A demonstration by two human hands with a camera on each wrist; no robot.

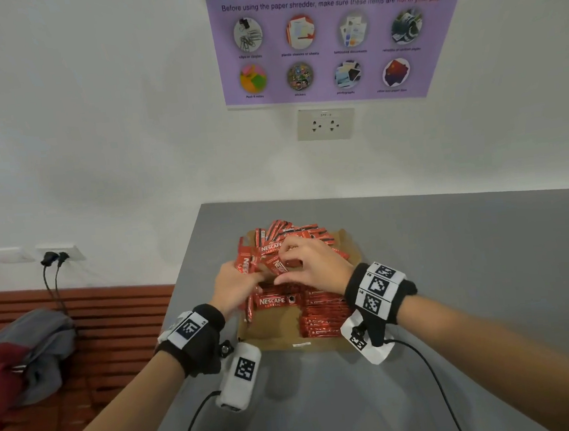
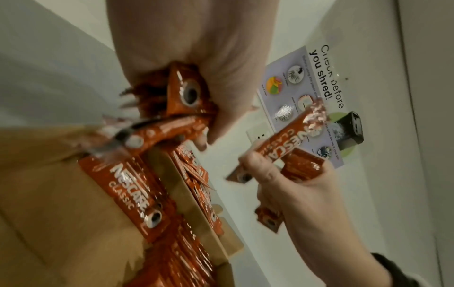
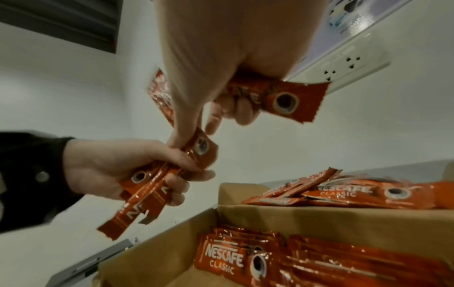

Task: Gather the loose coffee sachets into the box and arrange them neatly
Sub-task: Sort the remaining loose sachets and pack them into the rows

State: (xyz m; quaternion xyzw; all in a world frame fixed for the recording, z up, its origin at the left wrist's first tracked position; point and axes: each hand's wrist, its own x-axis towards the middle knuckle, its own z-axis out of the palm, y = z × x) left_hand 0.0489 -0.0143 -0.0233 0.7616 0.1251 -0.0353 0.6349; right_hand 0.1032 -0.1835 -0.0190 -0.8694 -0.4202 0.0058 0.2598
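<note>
From the head view, both hands meet above the cardboard box (image 1: 321,337) on the grey bench (image 1: 453,269): the left hand (image 1: 236,285) clasps a bundle of sachets (image 1: 246,265), the right hand (image 1: 315,264) pinches one more beside it. A neat stack (image 1: 322,315) lies in the box directly beneath the right hand, long axes running left to right.

From the left wrist, the left hand (image 2: 196,68) is curled tight around its bundle, ends bunched unevenly.

From the right wrist, the right hand (image 3: 233,58) grips a single sachet (image 3: 290,99), held roughly parallel to the stack below, so it looks nearer for placing
</note>
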